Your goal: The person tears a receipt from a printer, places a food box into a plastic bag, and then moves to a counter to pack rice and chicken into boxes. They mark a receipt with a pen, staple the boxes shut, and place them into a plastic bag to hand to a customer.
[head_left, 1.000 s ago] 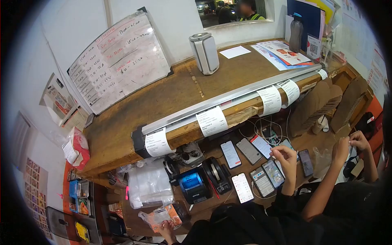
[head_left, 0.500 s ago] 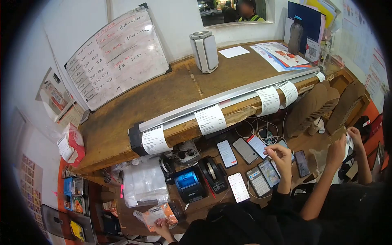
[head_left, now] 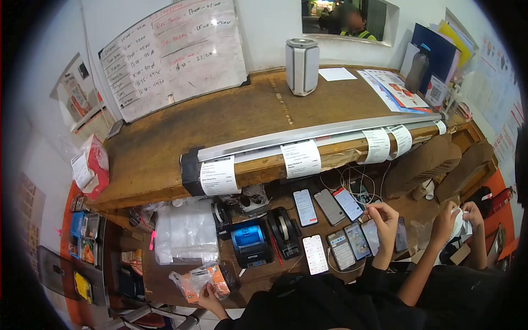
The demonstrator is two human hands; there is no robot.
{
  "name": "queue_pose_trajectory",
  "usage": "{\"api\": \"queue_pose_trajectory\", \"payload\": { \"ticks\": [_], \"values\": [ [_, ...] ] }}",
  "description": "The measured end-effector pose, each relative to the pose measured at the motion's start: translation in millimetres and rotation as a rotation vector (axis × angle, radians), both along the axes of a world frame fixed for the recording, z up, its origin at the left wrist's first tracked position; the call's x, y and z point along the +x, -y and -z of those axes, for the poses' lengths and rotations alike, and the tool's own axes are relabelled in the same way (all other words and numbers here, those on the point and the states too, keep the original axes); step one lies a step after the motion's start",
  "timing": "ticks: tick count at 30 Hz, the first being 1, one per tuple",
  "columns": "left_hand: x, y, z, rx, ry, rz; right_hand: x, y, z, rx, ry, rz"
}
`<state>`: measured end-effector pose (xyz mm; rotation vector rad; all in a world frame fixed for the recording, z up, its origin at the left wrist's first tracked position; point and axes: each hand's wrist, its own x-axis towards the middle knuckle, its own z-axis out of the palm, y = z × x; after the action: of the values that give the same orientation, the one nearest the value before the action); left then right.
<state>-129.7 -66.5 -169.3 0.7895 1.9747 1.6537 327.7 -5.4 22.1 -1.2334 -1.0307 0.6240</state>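
My left hand is at the near left of the lower desk, its fingertips pinched at the near edge of an orange packet with clear plastic. My right hand is raised above several phones, fingers curled and thumb close to the index finger. Whatever small thing it may hold cannot be made out. Below it lie a phone with a lit screen and a grey phone. A white-screened phone lies between my two hands, beside a blue-and-black label printer.
To the right, a co-worker's hands hold a white paper-like piece. Printed receipts hang from a metal rail along the raised counter. A stack of clear plastic bags lies left of the printer. Brown cup carriers stand right.
The view has shifted, moving the counter rightward in the picture. My left hand now pinches nearer the packet's edge. The co-worker's hands have spread the white piece out more.
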Motion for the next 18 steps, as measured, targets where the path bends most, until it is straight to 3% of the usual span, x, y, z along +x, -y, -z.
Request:
{"api": "queue_pose_trajectory", "payload": {
  "ticks": [18],
  "values": [
    [-11,0,7,0.051,0.085,0.093,-9,-10,-6,0.013,0.044,-0.026]
  ]
}}
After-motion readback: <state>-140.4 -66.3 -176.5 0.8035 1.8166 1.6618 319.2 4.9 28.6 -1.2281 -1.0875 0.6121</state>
